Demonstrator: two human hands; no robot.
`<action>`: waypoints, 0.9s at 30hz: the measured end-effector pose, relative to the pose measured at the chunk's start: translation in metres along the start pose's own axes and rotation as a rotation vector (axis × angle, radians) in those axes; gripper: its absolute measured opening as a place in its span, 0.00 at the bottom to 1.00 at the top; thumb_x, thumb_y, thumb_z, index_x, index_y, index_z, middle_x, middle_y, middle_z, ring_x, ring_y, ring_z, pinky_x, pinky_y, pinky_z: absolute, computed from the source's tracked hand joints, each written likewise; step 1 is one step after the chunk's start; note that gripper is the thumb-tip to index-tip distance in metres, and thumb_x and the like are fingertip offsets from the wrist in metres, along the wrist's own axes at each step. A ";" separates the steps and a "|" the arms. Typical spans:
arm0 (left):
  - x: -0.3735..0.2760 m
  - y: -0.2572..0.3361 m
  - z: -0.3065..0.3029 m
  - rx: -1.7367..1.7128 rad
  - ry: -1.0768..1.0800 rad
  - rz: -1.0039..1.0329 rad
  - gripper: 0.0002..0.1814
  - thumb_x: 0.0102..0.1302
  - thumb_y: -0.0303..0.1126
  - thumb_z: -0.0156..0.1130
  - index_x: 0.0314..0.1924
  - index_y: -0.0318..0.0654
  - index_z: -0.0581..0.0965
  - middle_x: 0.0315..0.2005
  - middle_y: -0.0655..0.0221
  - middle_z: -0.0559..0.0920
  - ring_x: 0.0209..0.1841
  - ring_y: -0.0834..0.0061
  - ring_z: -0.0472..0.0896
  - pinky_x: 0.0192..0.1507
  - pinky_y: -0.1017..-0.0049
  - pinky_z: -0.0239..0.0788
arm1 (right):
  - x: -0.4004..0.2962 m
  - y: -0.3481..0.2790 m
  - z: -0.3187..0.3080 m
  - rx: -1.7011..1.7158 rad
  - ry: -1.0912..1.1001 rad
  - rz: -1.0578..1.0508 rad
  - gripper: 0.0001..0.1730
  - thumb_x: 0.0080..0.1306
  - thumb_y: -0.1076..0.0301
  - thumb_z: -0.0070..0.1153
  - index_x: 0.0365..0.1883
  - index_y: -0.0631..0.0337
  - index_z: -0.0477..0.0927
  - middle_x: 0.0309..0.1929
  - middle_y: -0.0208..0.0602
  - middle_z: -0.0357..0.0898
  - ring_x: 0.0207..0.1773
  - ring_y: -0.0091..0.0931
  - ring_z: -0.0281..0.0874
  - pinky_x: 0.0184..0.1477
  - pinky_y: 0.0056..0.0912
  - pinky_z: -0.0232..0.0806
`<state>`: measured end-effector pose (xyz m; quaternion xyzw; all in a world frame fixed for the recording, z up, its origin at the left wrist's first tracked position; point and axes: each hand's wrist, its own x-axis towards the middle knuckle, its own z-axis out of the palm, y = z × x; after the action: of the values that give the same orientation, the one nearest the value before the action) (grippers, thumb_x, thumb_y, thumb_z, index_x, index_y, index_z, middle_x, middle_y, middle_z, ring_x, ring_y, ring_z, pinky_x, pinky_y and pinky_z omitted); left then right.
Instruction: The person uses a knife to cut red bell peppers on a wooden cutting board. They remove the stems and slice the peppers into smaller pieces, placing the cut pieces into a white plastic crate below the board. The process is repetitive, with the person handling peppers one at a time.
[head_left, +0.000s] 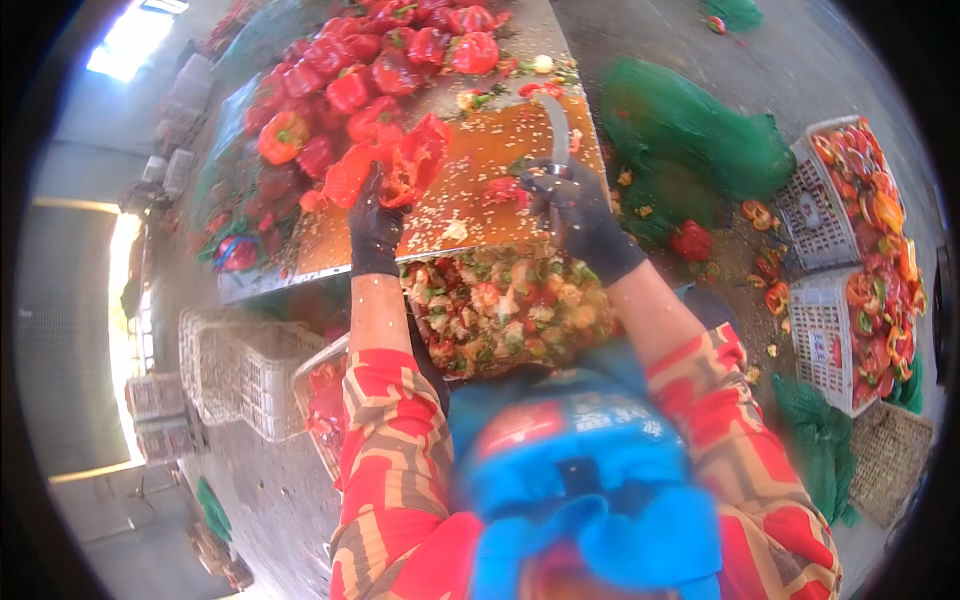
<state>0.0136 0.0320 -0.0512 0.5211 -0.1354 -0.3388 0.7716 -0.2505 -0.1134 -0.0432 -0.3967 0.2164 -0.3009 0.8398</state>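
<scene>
My left hand (375, 225), in a dark glove, holds an opened red bell pepper (409, 169) above the left part of an orange cutting board (480, 142) strewn with pale seeds. My right hand (574, 206), gloved too, grips a knife with a curved blade (556, 124) pointing away from me; its handle is mostly hidden in the fist. A red pepper piece (504, 190) lies on the board just left of this hand. Whole red bell peppers (352, 86) are heaped on the table behind and to the left of my left hand.
Pepper cores and scraps (510, 307) fill a container below the board's near edge. White plastic crates (821, 330) of cut peppers stand at the right, near a green mesh sack (690, 142). Further crates (255, 375) stand at the left, one with red pepper pieces (326, 405).
</scene>
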 end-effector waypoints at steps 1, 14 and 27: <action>-0.012 0.008 0.003 -0.136 -0.050 -0.035 0.20 0.64 0.41 0.62 0.53 0.43 0.74 0.47 0.68 0.81 0.44 0.66 0.82 0.30 0.68 0.78 | -0.002 -0.003 -0.001 -0.039 -0.003 0.007 0.09 0.60 0.71 0.60 0.38 0.62 0.76 0.28 0.31 0.76 0.22 0.21 0.73 0.24 0.22 0.66; -0.349 0.146 -0.219 1.236 0.215 0.415 0.22 0.68 0.37 0.47 0.58 0.37 0.74 0.55 0.60 0.77 0.58 0.64 0.74 0.62 0.68 0.61 | -0.012 0.021 -0.025 -0.623 -0.309 -0.274 0.15 0.63 0.72 0.57 0.48 0.62 0.76 0.34 0.30 0.77 0.31 0.18 0.73 0.30 0.22 0.65; -0.260 0.089 -0.134 1.612 0.092 0.189 0.22 0.55 0.33 0.66 0.49 0.32 0.76 0.39 0.57 0.81 0.43 0.62 0.80 0.45 0.66 0.70 | -0.014 -0.042 -0.014 -0.117 0.099 -0.209 0.12 0.62 0.73 0.57 0.44 0.62 0.75 0.32 0.30 0.77 0.30 0.19 0.75 0.29 0.22 0.67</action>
<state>-0.0678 0.3202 0.0096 0.9163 -0.3496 -0.0488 0.1891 -0.2829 -0.1327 -0.0161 -0.4500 0.2321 -0.3928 0.7676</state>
